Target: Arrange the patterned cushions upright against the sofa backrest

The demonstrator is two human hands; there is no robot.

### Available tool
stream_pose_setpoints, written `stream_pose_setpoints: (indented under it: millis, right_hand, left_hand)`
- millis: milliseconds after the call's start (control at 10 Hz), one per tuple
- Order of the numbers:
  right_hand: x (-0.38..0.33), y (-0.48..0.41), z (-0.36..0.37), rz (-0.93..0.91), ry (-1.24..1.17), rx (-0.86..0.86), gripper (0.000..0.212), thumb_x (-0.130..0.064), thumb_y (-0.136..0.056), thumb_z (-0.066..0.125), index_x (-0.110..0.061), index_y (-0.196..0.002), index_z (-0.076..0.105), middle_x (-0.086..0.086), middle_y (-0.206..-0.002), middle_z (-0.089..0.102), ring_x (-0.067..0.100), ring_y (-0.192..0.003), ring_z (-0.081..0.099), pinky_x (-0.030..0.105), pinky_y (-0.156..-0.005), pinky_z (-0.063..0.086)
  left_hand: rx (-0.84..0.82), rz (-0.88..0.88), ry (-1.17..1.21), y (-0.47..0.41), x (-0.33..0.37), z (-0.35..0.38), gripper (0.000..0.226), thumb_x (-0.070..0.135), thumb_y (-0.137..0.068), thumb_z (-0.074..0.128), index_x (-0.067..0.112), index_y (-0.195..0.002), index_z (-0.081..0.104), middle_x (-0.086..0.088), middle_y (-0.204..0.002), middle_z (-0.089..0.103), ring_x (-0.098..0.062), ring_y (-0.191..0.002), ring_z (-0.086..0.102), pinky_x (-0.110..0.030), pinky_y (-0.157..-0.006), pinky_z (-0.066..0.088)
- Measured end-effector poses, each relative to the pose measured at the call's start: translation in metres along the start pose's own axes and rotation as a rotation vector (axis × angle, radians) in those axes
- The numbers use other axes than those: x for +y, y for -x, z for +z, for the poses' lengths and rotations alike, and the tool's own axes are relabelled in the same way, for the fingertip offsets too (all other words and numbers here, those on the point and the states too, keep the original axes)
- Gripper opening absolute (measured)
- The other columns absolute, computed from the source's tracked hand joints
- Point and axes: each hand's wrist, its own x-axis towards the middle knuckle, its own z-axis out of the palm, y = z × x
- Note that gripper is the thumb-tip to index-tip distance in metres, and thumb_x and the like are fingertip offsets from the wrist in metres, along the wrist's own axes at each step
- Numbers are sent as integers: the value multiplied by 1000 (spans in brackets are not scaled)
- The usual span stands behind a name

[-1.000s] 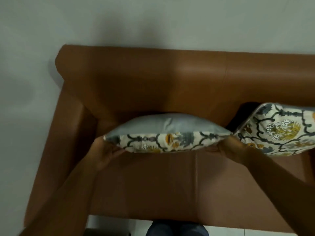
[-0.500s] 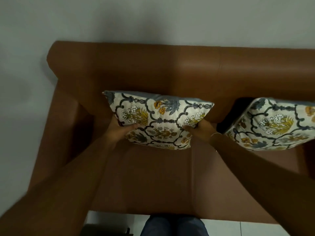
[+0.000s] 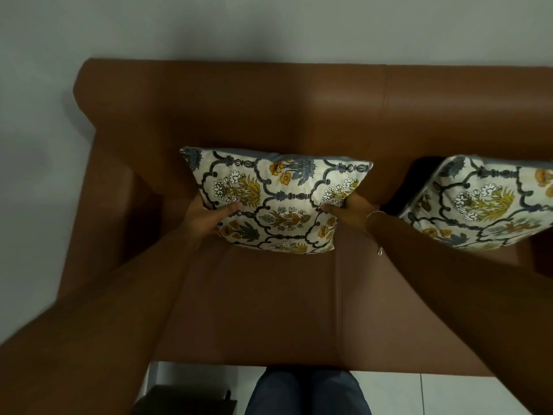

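A patterned cushion, cream with grey and yellow flowers, stands nearly upright against the brown sofa backrest on the left seat. My left hand grips its left edge and my right hand grips its right edge, thumbs on the front face. A second patterned cushion leans against the backrest on the right seat, cut off by the frame edge.
The sofa's left armrest rises beside the held cushion. A dark gap lies between the two cushions. A pale wall stands behind the sofa. Below the seat front are white floor tiles and my legs.
The cushion went from flat, grey side up, to tilted up with its patterned face forward, and was pushed back against the backrest. Both hands stayed on its sides.
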Motion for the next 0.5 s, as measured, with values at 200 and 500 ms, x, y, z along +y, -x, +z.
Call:
stream_pose_setpoints:
  millis: [200,500]
  right_hand:
    - [-6,24,-6,136,29,135,83,-82,-65,67,-26,-126,65,-1,-120,73,26,-110,68,39,-93,56]
    - [-21,75,-11,253,62,365,78,-82,-65,65,-20,-110,51,7,-110,67,31,-99,64,42,-80,53]
  left_hand:
    - [127,61,-36,14,1,10,102,37,-73,100,20,-159,46,-3,-156,59,-17,-140,57,-37,-113,51]
    - [331,-32,-198,95,24,17,92,51,-86,84,15,-156,36,-15,-155,48,-35,-134,57,-49,-102,54]
